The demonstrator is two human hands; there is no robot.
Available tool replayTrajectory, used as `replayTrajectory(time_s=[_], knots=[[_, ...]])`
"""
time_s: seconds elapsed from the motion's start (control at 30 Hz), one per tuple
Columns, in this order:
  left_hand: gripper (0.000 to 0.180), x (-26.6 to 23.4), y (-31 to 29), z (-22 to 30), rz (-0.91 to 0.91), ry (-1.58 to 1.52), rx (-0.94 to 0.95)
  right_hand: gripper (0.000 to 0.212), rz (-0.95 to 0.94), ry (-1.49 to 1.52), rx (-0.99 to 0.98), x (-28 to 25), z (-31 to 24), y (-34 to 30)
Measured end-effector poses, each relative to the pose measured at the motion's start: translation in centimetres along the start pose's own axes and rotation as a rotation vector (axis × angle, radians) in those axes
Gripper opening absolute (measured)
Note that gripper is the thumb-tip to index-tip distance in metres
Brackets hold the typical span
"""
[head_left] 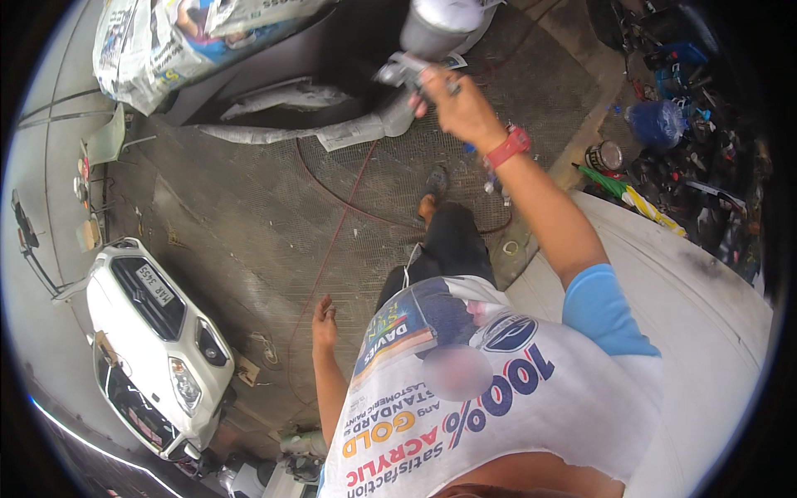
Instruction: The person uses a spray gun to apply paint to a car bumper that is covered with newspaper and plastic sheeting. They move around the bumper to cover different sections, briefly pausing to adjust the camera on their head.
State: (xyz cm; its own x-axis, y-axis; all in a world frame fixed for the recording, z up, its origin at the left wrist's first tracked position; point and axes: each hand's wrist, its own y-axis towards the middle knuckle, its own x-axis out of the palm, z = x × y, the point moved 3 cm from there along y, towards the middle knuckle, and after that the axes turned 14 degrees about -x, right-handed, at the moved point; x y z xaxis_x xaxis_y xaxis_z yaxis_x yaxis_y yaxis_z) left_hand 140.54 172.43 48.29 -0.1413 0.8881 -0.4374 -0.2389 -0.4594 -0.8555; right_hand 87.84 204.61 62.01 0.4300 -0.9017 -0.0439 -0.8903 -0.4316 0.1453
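Observation:
In my raised right hand (466,108) is a spray gun (402,71), with my fingers wrapped around its grip. A whitish-grey paint cup (438,33) sits on top of the gun. The gun points left toward the dark car body part (274,75), with a visible space between them. Newspaper (149,50) covers the part's upper left side, and more paper lines its lower edge. A paper-covered shape (286,96) shows in the middle of it. My left hand (325,320) hangs low at my side, holding nothing, its fingers loosely apart.
A thin red hose (332,195) runs across the stained floor (249,216). A white car (154,340) stands at the left, near a chair (108,139). At the right are a pale panel (647,274), a tin can (603,156), a folded umbrella (635,199) and heaped clutter.

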Motion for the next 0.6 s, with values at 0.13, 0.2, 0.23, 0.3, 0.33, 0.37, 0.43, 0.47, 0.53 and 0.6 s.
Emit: replayTrajectory(time_s=[0.13, 0.2, 0.23, 0.3, 0.33, 0.37, 0.43, 0.47, 0.53, 0.6], knots=[[0.053, 1.6, -3.2, -12.2, 0.041, -0.284, -0.187, 0.056, 0.222, -0.263, 0.018, -6.5, 3.3, -0.6], [0.051, 2.7, -4.6, -22.5, 0.021, -0.464, -0.326, 0.058, 0.344, -0.309, -0.02, -10.0, 4.3, -0.7], [0.051, 4.1, -6.1, -25.7, 0.013, -0.57, -0.391, 0.059, 0.393, -0.359, -0.02, -11.7, 4.6, -0.7], [0.05, 6.4, -9.7, -31.7, -0.035, -0.634, -0.561, 0.057, 0.48, -0.424, -0.023, -12.3, 4.9, -0.8], [0.05, 7.2, -11.3, -34.8, -0.079, -0.59, -0.66, 0.056, 0.521, -0.444, -0.028, -11.8, 4.6, -0.8], [0.05, 7.3, -12.5, -38.1, -0.082, -0.584, -0.698, 0.055, 0.575, -0.461, -0.022, -11.7, 4.8, -1.2], [0.049, 7.7, -13.6, -42.6, -0.097, -0.573, -0.771, 0.053, 0.58, -0.432, -0.037, -11.1, 5.8, -2.3], [0.049, 7.7, -13.0, -42.8, -0.091, -0.555, -0.748, 0.056, 0.571, -0.423, -0.064, -10.5, 5.9, -2.4], [0.05, 6.4, -11.8, -41.3, -0.066, -0.535, -0.712, 0.054, 0.413, -0.392, -0.142, -6.4, 4.1, -3.5], [0.053, 4.9, -8.9, -38.0, 0.036, -0.546, -0.62, 0.057, 0.241, -0.373, -0.207, -3.1, 2.0, -4.7]])
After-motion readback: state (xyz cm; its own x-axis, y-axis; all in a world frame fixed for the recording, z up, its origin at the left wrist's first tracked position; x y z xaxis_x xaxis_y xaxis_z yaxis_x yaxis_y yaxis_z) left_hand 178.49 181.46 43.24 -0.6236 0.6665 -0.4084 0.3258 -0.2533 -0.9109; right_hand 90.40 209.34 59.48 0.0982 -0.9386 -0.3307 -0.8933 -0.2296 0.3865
